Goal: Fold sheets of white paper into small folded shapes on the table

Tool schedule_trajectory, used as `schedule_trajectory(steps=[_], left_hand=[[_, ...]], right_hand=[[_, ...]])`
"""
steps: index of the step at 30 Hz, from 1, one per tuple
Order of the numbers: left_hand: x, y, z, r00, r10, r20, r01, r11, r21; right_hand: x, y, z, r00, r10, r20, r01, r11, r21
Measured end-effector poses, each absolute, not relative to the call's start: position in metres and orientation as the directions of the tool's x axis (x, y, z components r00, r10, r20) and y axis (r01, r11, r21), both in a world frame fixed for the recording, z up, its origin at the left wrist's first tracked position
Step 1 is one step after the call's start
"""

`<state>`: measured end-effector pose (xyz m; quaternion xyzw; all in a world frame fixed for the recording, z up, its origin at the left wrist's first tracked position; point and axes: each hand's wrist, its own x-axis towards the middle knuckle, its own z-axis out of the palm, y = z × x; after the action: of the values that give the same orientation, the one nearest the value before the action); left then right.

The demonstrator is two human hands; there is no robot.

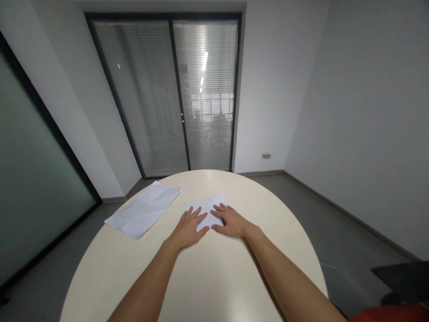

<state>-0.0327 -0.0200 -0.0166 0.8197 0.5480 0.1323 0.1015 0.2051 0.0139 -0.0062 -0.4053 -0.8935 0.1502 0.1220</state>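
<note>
A small white sheet of paper (210, 203) lies on the pale round table (208, 277), and both of my hands rest on top of it. My left hand (190, 229) is spread over its left side, fingers apart and pointing away from me. On the right side of the sheet, my right hand (231, 221) lies with its fingers stretched out to the left. The two thumbs come close together near the sheet's front edge. Part of the paper is hidden beneath the hands, so I cannot tell whether it is folded.
Larger white sheets (144, 210), creased, lie at the table's left edge. Beyond the table stands a glass door (181, 98) with blinds. A wall socket (266, 156) sits low on the back wall. Something dark and flat (402, 279) shows at the lower right.
</note>
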Motion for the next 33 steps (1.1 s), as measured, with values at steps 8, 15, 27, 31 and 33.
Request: schedule_trajectory(steps=[8, 15, 27, 31, 33], left_hand=[[-0.034, -0.019, -0.016, 0.381, 0.918, 0.114, 0.865, -0.397, 0.307], [-0.036, -0.02, -0.015, 0.401, 0.904, 0.145, 0.828, -0.426, 0.364], [-0.033, -0.017, -0.007, 0.323, 0.933, 0.161, 0.797, -0.36, 0.484], [-0.033, -0.018, -0.004, 0.332, 0.932, 0.144, 0.789, -0.358, 0.499], [-0.034, -0.017, -0.004, 0.34, 0.93, 0.139, 0.782, -0.362, 0.507]], right_hand=[[0.207, 0.015, -0.002, -0.674, 0.724, 0.149, 0.642, 0.673, -0.368], [0.209, 0.018, -0.005, -0.685, 0.697, 0.215, 0.591, 0.703, -0.396], [0.21, 0.017, -0.002, -0.66, 0.709, 0.247, 0.576, 0.689, -0.439], [0.212, 0.019, -0.003, -0.681, 0.687, 0.252, 0.546, 0.707, -0.45], [0.212, 0.02, -0.004, -0.674, 0.694, 0.252, 0.546, 0.698, -0.463]])
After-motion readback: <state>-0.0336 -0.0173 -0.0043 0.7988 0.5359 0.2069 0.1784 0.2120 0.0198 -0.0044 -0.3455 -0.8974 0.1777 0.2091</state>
